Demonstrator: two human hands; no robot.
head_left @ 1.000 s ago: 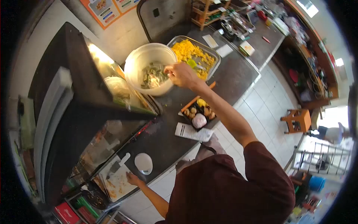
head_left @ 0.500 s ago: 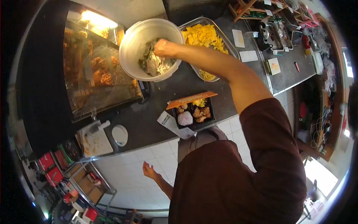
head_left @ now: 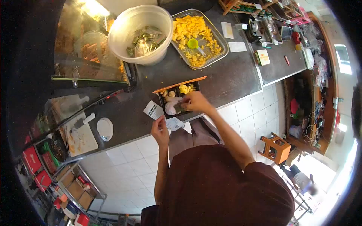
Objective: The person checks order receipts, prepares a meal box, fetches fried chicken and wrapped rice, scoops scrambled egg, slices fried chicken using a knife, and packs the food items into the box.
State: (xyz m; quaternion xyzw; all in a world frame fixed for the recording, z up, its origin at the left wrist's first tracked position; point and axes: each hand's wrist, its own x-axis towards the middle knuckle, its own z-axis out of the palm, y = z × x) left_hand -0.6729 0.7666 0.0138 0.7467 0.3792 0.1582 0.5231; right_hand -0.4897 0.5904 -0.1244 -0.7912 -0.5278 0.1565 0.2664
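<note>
My right hand (head_left: 196, 102) is over a black compartment meal box (head_left: 190, 83), its fingers pinched on a small dark packet (head_left: 178, 107). The packet overlaps a white wrapped bundle (head_left: 171, 105) in the box. Yellow pieces (head_left: 184, 89) and small round pale items (head_left: 171, 93) fill the rear compartments. An orange strip (head_left: 181, 84) runs along the box's far edge. My left hand (head_left: 160, 132), fingers loosely curled and apart, overlaps a printed paper slip (head_left: 152, 109) left of the box; whether it touches the slip is unclear.
A white bucket (head_left: 118, 37) with shiny packets (head_left: 147, 39) stands behind the box. To its right lies a metal tray (head_left: 222, 41) of yellow pieces with a green scoop (head_left: 193, 43). A glass food case (head_left: 90, 49), cutting board (head_left: 81, 139) and white lid (head_left: 105, 129) are left.
My right hand has come out of the bucket and down to the meal box with a packet. My left hand has risen to the slip. A green scoop is now visible in the tray.
</note>
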